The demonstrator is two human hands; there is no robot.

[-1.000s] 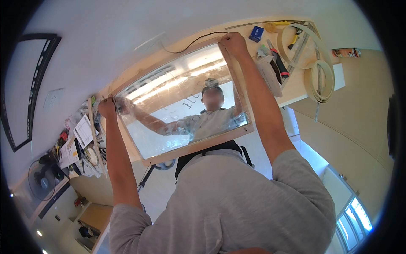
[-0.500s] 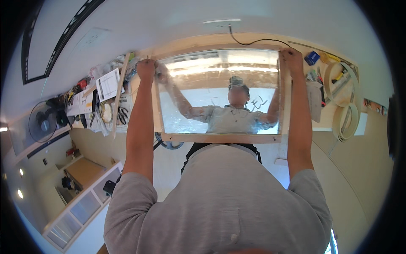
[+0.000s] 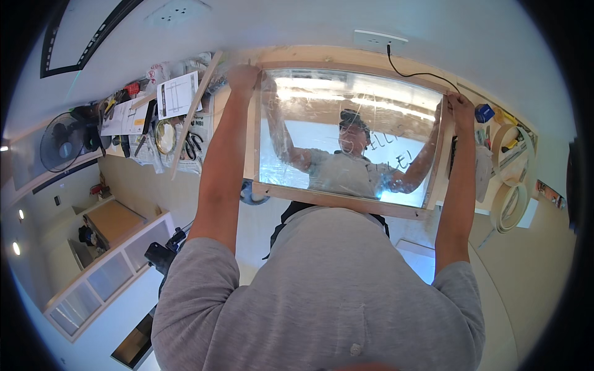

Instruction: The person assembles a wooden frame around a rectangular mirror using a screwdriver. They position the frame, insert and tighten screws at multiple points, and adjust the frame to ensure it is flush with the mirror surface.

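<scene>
A wood-framed mirror (image 3: 309,133) with handwriting on its glass lies in front of my body, its near rail close to my waist. My left hand (image 3: 243,77), blurred, is closed at the frame's far left corner, a thin dark tip standing up beside it. At the far right corner my right hand (image 3: 459,106) is closed round the frame's edge. Both arms are stretched out along the sides of the frame. My upper body and arms show as a reflection in the glass.
The frame rests over a wooden worktop (image 3: 309,54) against the wall. A black cable (image 3: 411,73) runs from a wall socket (image 3: 380,40) toward my right hand. Papers (image 3: 177,96), scissors (image 3: 193,146) and a wood strip (image 3: 197,111) lie left; edging rolls (image 3: 510,207) lie right. A fan (image 3: 62,142) stands far left.
The mirror and both hands sit farther right in the picture, and the frame now slants down to the right. The surroundings have shifted too, as my view has turned. Both hands stay at the corners.
</scene>
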